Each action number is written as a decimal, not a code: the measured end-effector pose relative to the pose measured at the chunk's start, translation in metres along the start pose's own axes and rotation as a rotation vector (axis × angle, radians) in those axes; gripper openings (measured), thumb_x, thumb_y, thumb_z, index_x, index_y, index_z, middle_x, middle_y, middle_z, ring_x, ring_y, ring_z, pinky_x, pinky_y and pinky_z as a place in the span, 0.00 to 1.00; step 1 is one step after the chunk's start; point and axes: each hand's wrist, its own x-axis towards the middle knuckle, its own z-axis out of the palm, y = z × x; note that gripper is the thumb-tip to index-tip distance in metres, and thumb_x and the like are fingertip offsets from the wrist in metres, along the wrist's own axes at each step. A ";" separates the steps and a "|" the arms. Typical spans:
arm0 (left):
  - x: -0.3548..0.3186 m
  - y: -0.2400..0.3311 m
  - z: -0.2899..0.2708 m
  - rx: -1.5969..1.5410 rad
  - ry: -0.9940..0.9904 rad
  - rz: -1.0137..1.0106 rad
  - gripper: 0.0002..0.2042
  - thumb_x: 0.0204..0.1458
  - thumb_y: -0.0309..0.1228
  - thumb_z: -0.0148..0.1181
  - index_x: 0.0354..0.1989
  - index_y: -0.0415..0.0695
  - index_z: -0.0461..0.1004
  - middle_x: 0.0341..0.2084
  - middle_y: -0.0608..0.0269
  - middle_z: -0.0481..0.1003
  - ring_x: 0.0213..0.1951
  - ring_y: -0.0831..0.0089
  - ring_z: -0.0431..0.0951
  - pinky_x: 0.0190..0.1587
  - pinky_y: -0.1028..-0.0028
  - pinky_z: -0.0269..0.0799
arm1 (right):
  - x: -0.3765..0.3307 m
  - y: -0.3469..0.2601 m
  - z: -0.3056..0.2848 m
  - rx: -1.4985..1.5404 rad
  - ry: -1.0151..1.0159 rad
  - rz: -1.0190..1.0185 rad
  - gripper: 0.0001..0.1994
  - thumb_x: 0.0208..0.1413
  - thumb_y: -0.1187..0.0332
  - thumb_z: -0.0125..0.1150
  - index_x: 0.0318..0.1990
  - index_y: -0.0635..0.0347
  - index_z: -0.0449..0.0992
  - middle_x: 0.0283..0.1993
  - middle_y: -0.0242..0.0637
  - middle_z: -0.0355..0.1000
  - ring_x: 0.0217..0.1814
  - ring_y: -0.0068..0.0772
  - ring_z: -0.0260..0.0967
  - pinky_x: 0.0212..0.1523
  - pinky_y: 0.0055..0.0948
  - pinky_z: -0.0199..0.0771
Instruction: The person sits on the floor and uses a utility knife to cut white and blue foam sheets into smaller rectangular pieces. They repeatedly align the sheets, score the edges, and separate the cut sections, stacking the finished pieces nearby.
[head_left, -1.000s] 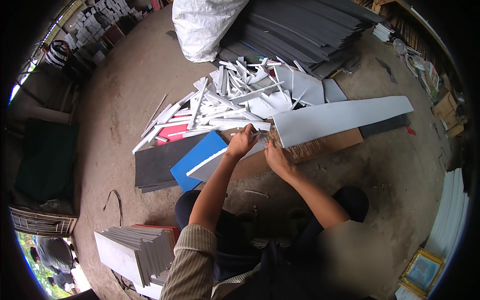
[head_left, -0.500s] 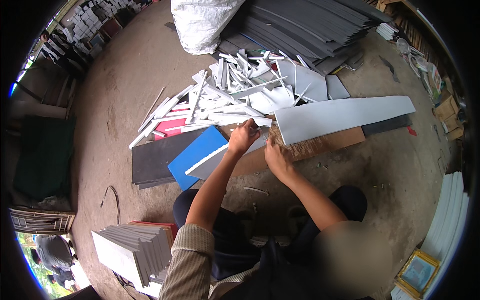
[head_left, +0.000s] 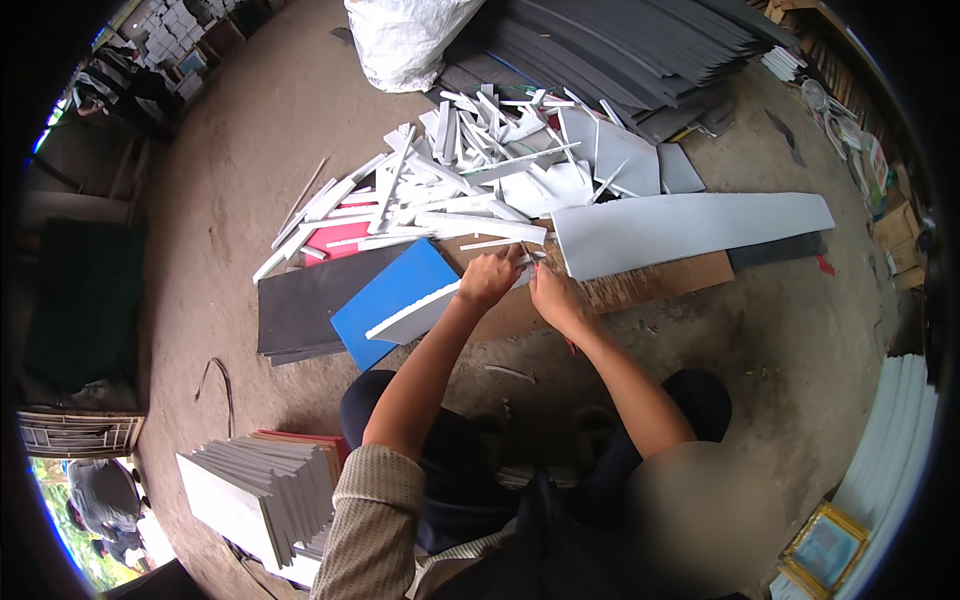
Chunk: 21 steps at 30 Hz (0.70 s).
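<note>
Over brown board (head_left: 690, 272), left fingers (head_left: 503, 266) grip a grey, raggedly white-edged sheet (head_left: 415, 319), right fingers (head_left: 543, 283) a tool (head_left: 537, 266).

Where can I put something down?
Bare floor lies between the dark green cloth and the black sheets; mostly bare floor lies between the brown board and the white stack at right. It's crowded around the left hand, the right hand and the heap of white strips.

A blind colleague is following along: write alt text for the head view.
A person's left hand and right hand are close together over a brown board and a grey sheet. Beyond lie piled white strips, with a white sack behind.
</note>
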 end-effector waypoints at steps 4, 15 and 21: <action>0.001 -0.010 0.011 0.110 0.002 0.060 0.18 0.52 0.41 0.48 0.45 0.42 0.59 0.19 0.57 0.73 0.22 0.58 0.75 0.24 0.64 0.70 | -0.010 -0.011 -0.010 0.010 -0.019 0.037 0.12 0.53 0.66 0.44 0.38 0.68 0.65 0.29 0.56 0.70 0.33 0.58 0.68 0.35 0.48 0.69; 0.014 -0.009 -0.002 0.084 -0.125 0.038 0.15 0.53 0.38 0.46 0.44 0.40 0.59 0.17 0.53 0.73 0.23 0.58 0.76 0.24 0.65 0.72 | 0.000 -0.008 -0.012 0.012 -0.094 0.081 0.12 0.53 0.67 0.43 0.37 0.69 0.65 0.31 0.58 0.69 0.35 0.59 0.68 0.37 0.48 0.68; 0.011 -0.017 0.005 0.065 -0.081 0.037 0.13 0.53 0.35 0.45 0.43 0.40 0.60 0.18 0.53 0.74 0.22 0.58 0.76 0.23 0.65 0.72 | 0.018 -0.007 0.005 0.032 -0.138 0.118 0.13 0.53 0.67 0.42 0.37 0.70 0.66 0.32 0.59 0.69 0.39 0.59 0.67 0.40 0.49 0.66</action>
